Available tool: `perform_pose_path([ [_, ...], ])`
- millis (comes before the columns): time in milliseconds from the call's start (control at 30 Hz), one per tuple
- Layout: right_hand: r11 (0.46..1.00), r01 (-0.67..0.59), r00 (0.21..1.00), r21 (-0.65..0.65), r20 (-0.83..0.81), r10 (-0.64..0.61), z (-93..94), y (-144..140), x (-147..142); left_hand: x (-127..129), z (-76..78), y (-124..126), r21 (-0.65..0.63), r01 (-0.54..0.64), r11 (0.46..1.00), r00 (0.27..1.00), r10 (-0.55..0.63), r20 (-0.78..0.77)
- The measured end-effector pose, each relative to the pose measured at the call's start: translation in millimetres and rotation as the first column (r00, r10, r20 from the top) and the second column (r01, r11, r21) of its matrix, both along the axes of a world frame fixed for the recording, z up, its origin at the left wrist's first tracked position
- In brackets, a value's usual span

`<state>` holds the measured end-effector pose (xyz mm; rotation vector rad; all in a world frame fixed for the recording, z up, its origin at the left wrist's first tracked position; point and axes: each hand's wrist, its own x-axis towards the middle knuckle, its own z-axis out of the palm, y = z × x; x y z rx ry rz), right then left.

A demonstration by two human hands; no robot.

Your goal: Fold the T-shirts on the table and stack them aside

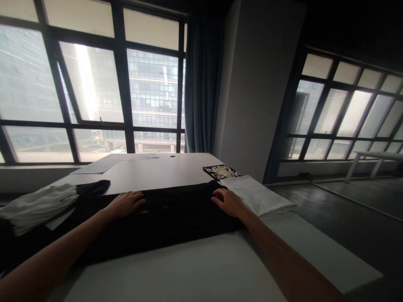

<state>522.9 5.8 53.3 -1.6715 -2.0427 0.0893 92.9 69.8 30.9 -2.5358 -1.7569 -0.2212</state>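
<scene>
Forearms over white table; on black cloth: left hand, fingers loosely spread; right hand, fingers curled, pinch unclear.

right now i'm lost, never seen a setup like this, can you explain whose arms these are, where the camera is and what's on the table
No machine shows here: these are a person's own bare hands, seen by a camera worn on their head, looking forward and down. The left hand and right hand rest on a long, flat piece of black fabric; whether either pinches it, I can't tell. It lies across a white, smooth-topped table. To the right is a folded white cloth, with a black, white and yellow patterned piece just beyond. To the left sits a crumpled off-white cloth.
</scene>
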Motion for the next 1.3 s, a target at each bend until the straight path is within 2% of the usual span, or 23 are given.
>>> perform_pose_path([
  [100,0.990,-0.140,0.984,-0.018,0.110,0.141,-1.0,25,-25,-61,-12.7,16,-0.069,-0.167,0.983,0.985,0.164,-0.051],
  [233,0.984,-0.166,0.950,-0.068,0.257,0.178,-2.6,68,-46,-109,-31.6,25,-0.122,-0.273,0.954,0.962,0.270,-0.038],
  [300,0.989,-0.066,0.945,-0.132,0.311,0.104,-6.6,88,-45,-123,-40.4,29,-0.125,-0.288,0.949,0.958,0.288,-0.017],
  [367,0.972,0.117,0.929,-0.203,0.369,-0.035,-11.9,104,-36,-131,-47.9,32,-0.120,-0.291,0.949,0.956,0.294,0.003],
  [433,0.937,0.273,0.894,-0.218,0.417,-0.163,-16.2,118,-25,-136,-53.3,34,-0.115,-0.294,0.949,0.954,0.298,0.019],
  [500,0.927,0.325,0.872,-0.185,0.437,-0.219,-18.3,129,-16,-136,-55.8,34,-0.119,-0.305,0.945,0.951,0.310,0.022],
  [733,0.952,0.269,0.876,-0.144,0.447,-0.180,-16.0,160,-18,-126,-50.5,24,-0.119,-0.323,0.939,0.944,0.328,0.028],
  [867,0.955,0.258,0.886,-0.147,0.431,-0.172,-1.9,172,-21,-124,-51.6,23,-0.099,-0.305,0.947,0.946,0.313,0.080],
  [1000,0.943,0.315,0.875,-0.105,0.417,-0.246,10.0,182,-23,-120,-49.7,20,-0.083,-0.340,0.937,0.930,0.348,0.116],
  [1100,0.939,0.342,0.837,-0.027,0.463,-0.291,0.7,183,-31,-116,-44.3,15,-0.079,-0.365,0.928,0.919,0.373,0.125],
  [1167,0.945,0.326,0.820,-0.009,0.499,-0.278,-9.4,179,-39,-114,-41.4,12,-0.073,-0.367,0.927,0.918,0.374,0.136],
  [1300,0.958,0.286,0.827,0.008,0.503,-0.251,-15.8,166,-57,-113,-41.1,12,-0.073,-0.359,0.930,0.919,0.366,0.145],
])
